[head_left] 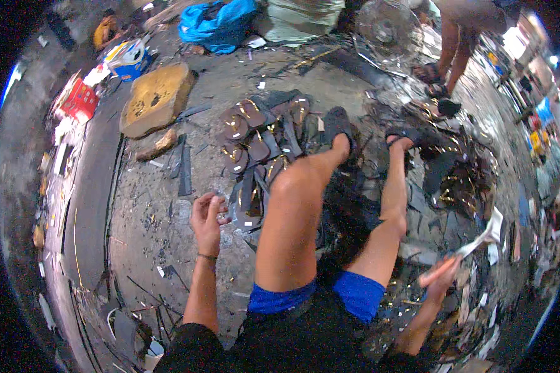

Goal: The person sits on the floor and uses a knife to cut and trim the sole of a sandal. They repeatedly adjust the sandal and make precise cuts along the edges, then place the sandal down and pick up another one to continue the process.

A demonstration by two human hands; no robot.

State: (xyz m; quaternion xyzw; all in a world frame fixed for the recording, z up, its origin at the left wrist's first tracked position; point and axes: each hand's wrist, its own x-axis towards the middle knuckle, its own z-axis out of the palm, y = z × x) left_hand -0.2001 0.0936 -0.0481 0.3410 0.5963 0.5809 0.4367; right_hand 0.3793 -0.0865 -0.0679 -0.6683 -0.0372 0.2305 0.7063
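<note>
1. The orange-handled tool (434, 273) was clamped in the fingers of the right hand (440, 290), likely for control.
2. Sandals (235, 127) were grouped on the floor (148, 217), likely for reach.
3. Left hand (206, 221): fingers were curled, contents unclear.

No text, label, number or sign is legible here.

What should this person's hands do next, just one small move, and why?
Perhaps bring the left hand over to the nearest of the sandals: it is raised close beside them, while the right hand is occupied, gripping an orange-handled tool off to the other side.
</note>
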